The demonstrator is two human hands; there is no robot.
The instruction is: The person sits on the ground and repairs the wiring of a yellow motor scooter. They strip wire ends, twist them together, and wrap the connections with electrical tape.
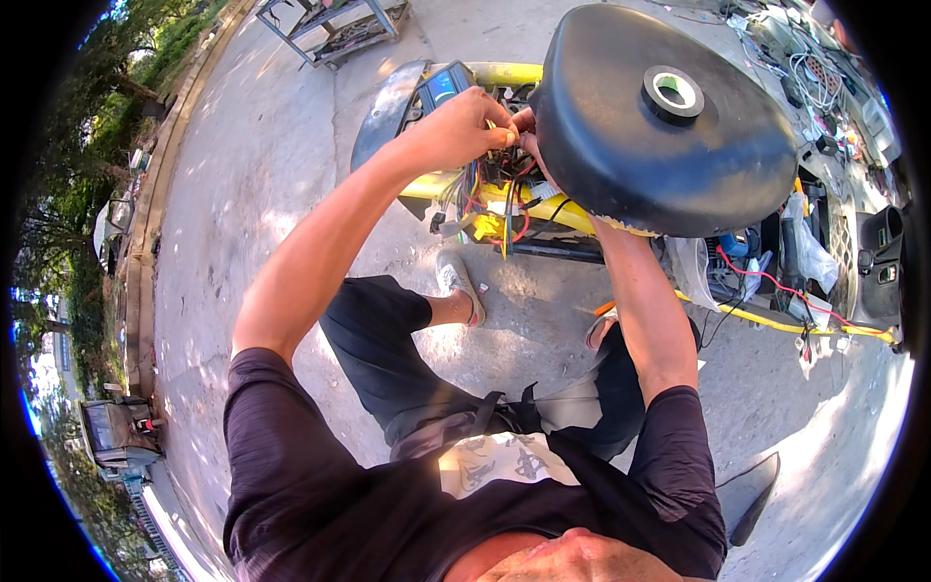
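Just left of the big black seat (659,126), both hands are meeting over a tangle of coloured wires (499,184) that is spilling out of the yellow frame (553,209) of a stripped scooter. The left hand (461,126) is reaching in from the far side of the seat's front edge, its fingers (502,121) curled tight and pinching something small in the bundle, probably a single wire or connector, though the piece itself is too small to make out. The right hand (529,131) is coming up along the seat's near edge and is mostly hidden behind it; only a few fingertips are showing, touching the same spot, and whether they are closed on a wire cannot be told. Judging by how things are lying, the wiring work is looking mid-way: the bodywork is already off and the loom is exposed, but red, black and yellow leads below the seat's front are hanging loose and unbundled, and more red wire (766,281) is trailing along the frame under the seat's right side. A roll of black tape (673,92) is sitting on top of the seat, not in use. A small display unit (441,87) is standing left of the seat, beyond the hands.
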